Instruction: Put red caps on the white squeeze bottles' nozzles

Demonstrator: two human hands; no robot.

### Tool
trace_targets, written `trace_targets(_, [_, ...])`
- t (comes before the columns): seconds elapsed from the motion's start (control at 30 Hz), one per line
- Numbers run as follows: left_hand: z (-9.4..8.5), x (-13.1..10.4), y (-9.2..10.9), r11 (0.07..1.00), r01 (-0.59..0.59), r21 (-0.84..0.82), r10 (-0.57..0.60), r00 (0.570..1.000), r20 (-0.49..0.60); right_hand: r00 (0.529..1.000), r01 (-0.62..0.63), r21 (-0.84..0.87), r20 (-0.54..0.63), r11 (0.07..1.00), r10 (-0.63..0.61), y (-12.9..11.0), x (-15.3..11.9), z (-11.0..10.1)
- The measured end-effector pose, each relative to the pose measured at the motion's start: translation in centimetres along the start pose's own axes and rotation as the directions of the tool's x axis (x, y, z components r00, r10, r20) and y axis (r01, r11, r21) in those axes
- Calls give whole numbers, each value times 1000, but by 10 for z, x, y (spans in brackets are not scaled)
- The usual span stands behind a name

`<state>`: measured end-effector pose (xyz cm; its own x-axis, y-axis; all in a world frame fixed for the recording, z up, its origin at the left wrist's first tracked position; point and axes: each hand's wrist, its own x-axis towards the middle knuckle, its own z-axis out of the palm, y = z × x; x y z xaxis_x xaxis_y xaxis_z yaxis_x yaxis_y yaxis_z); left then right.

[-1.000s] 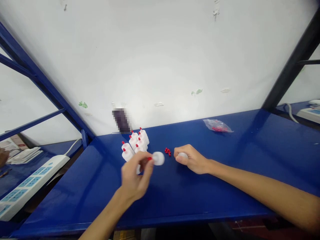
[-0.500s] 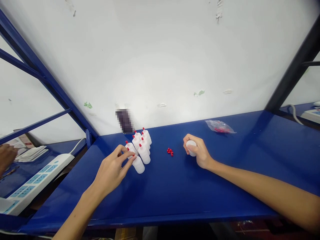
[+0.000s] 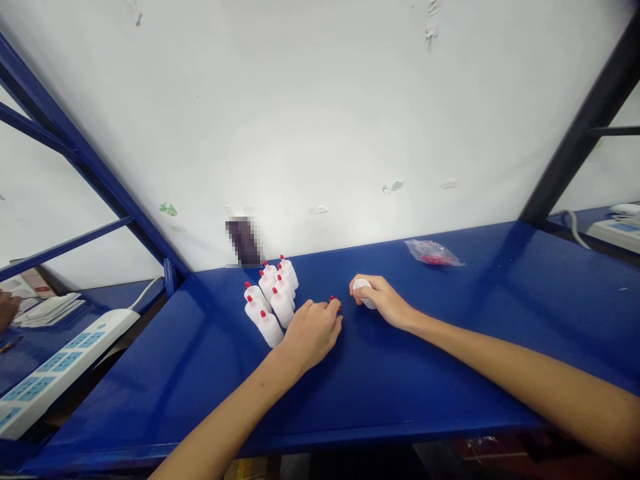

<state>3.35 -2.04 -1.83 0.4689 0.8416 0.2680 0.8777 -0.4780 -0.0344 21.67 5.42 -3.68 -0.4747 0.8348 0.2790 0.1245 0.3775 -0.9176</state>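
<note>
Several white bottles with red caps (image 3: 271, 329) stand in a group left of centre on the blue table (image 3: 390, 380). My left hand (image 3: 314, 332) is just right of them, its fingers closed over the small red caps (image 3: 334, 301); its fingertips are partly hidden, and what they pinch cannot be made out. Further right, my right hand (image 3: 380, 298) is wrapped round a white bottle (image 3: 363, 292), whose rounded end faces up and to the left.
A clear plastic bag with red pieces (image 3: 434, 253) lies at the back right. A dark blurred object (image 3: 244, 241) leans on the wall. Beyond the left frame are a white power strip (image 3: 70, 363), white papers (image 3: 53, 309) and another person's hand (image 3: 8, 309).
My left hand has left the nearest capped bottle and moved right to the loose red caps. My right hand, still round its bottle, has shifted slightly left. The view has turned a little.
</note>
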Motion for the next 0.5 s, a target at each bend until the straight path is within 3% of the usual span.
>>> trace_targets(0.17, [14,9,-13,998,18,57,-21,998,59,998,-34,-21,-44,999,34,-2,-2,0])
trace_targets(0.4, [20,-1,-18,1000,-12,2,12,1000,21,997,53,3,54,999,-54,-4,-6,1])
trace_targets(0.5, [22,-1,-19,995,-31,-90,26,998,-50,993,100,-159,71,982,-90,-5,-8,-1])
